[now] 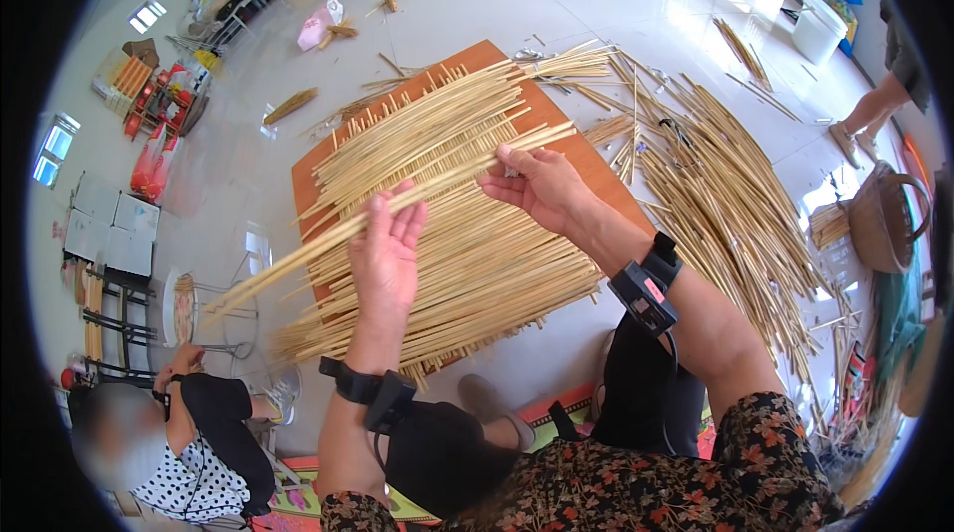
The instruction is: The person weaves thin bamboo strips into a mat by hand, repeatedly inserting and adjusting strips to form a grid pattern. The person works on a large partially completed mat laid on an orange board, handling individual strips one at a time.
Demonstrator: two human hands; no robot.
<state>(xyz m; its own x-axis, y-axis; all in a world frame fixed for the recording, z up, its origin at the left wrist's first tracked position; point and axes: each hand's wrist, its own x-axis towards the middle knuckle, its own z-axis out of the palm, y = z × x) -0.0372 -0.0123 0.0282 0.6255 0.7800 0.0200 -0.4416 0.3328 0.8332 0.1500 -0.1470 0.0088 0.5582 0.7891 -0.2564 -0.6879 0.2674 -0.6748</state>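
A few long pale-yellow reed stalks (318, 246) run slantwise in front of me, from the lower left up to the right. My left hand (386, 259) is closed loosely on them, palm up, with the stalks between thumb and fingers. Farther along, my right hand (545, 189) pinches them between thumb and fingers near their right end. Below both hands lies a woven reed mat (487, 264), its stalks crossed by others. The mat rests on a reddish-brown board (616, 199), which shows at its edges.
Many loose stalks (730, 199) are spread on the tiled floor to the right. A wicker basket (884, 224) and a white bucket (820, 27) stand at the far right. One person sits at lower left beside a round stool (182, 304); another person's legs show at right.
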